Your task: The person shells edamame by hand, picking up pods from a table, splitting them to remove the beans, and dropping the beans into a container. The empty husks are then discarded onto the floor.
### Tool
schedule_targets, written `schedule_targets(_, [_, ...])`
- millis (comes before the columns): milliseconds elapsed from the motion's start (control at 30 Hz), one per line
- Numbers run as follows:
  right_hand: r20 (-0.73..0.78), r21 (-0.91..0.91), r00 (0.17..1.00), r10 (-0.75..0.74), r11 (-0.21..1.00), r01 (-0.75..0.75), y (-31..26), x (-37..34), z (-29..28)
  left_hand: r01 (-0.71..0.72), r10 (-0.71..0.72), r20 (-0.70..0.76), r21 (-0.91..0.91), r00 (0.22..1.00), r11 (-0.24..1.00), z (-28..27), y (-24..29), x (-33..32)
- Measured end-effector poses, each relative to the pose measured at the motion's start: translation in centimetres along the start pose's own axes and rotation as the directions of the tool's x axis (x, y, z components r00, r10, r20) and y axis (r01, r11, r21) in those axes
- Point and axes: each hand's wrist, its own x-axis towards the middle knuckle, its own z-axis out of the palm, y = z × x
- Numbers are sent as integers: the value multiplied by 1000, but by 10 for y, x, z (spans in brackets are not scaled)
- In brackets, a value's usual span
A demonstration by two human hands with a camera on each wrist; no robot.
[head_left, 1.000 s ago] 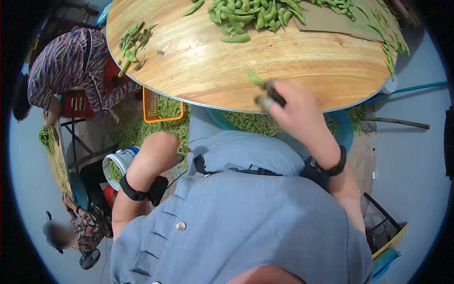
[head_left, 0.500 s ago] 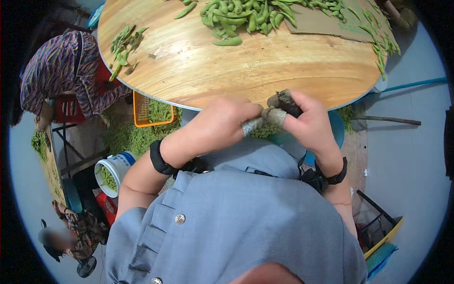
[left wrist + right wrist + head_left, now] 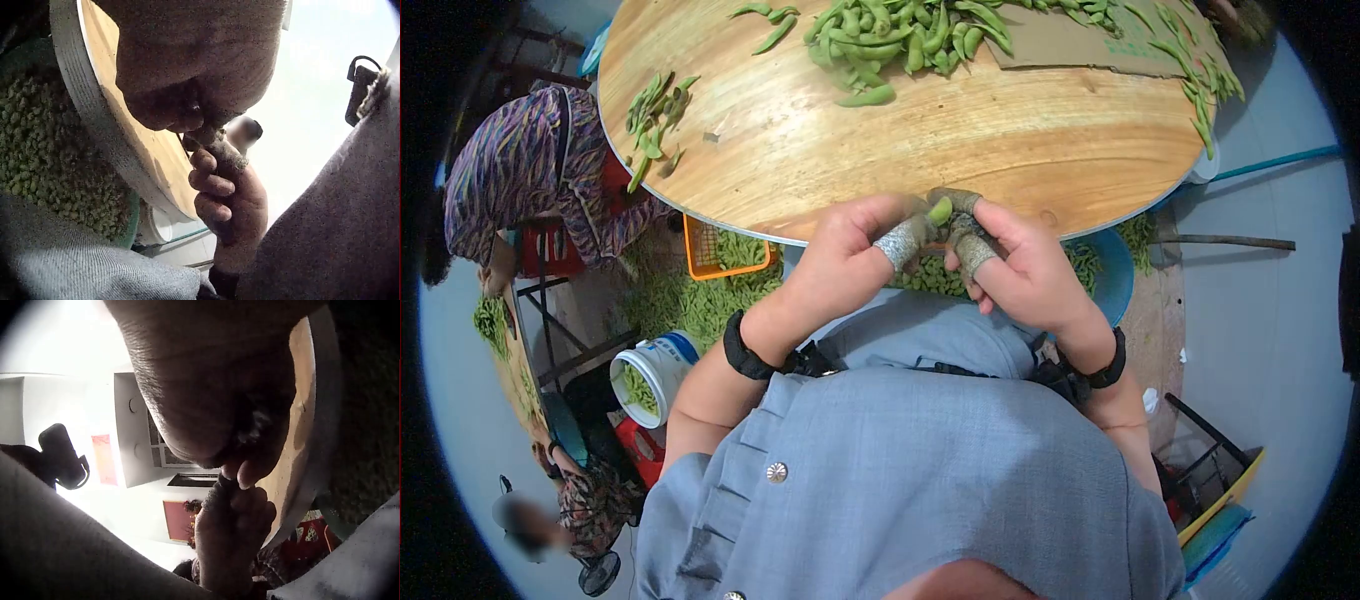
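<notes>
Both hands meet at the near edge of the round wooden table (image 3: 830,150), above a basin (image 3: 1114,280) of shelled green beans. Between the fingertips, the end of a green soybean pod (image 3: 940,211) pokes out. My left hand (image 3: 848,245) pinches it from the left, thumb wrapped in greyish tape. My right hand (image 3: 1032,268) grips it from the right, with worn, dirty wraps on thumb and forefinger. In the left wrist view the right hand's (image 3: 234,194) other fingers are curled, and the pod is hidden there. A heap of pods (image 3: 870,40) lies farther back on the table.
A cardboard sheet (image 3: 1080,45) lies at the table's back right, and withered pods (image 3: 655,115) lie at the left. Below stand an orange basket (image 3: 700,250) and a white bucket (image 3: 665,365) holding pods. Another person in a striped top (image 3: 510,165) bends at the left.
The right hand has drawn a pod from the table towards the body. My left hand has come up from the lap side to meet it, and both now work on the pod.
</notes>
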Motion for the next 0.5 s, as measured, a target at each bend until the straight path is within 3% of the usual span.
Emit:
schedule_targets(167, [-1,67,999,39,997,-39,-5,-2,-2,-60,55,-103,-42,993,997,4,-14,3])
schedule_targets(200, [1,41,1000,-8,999,8,-2,0,-2,-60,56,-103,-42,993,997,3,-16,3])
schedule_targets(233, [2,15,998,-55,998,55,-1,2,-2,-192,213,-91,194,973,962,0,-18,4])
schedule_targets(267, [-5,13,999,-54,998,54,0,4,-1,-314,360,-39,412,932,856,-1,-19,5])
schedule_targets(300, [-25,26,998,-52,998,52,0,5,1,-321,363,-28,403,931,857,0,-17,5])
schedule_targets(367, [-72,35,997,-38,999,41,3,7,2,-393,557,41,752,829,530,4,-7,4])
schedule_targets(400, [-56,65,998,-5,998,8,6,9,1,-411,560,56,739,826,533,4,-7,4])
schedule_targets(467, [-39,99,999,28,995,-24,7,11,1,-334,507,141,889,850,312,0,-7,1])
schedule_targets(500, [-36,148,998,53,988,-47,7,12,2,-370,551,158,880,820,298,-1,-8,3])
